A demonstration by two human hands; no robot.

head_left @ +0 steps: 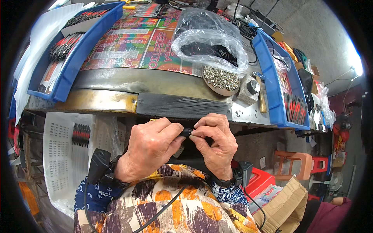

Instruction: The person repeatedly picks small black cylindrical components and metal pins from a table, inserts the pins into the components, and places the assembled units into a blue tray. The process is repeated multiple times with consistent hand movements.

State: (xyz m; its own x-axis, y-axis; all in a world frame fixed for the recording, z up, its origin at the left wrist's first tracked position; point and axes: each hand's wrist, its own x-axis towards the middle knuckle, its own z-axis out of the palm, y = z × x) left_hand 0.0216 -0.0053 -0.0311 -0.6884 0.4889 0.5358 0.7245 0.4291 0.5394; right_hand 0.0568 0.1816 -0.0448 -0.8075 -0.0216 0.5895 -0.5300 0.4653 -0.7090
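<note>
In front of my body, just below the bench edge, my two hands meet at a small black piece [186,132]. My left hand [151,144] is closed, gripping the piece between thumb and forefinger. Thumb and fingertips of my right hand [216,143] pinch together at the piece's right end; a tiny pale speck shows there, too small to name. Beyond, on the bench, a round dish of small metal rivets [220,79] stands beside an opened clear plastic bag [210,37] with black pieces inside.
A metal block [248,90] and a hammer [262,97] lie right of the dish. Blue trays [64,83] with black-and-red pieces flank the bench; another blue tray [274,77] is right. A white basket [62,155] stands below left, a cardboard box [283,206] below right.
</note>
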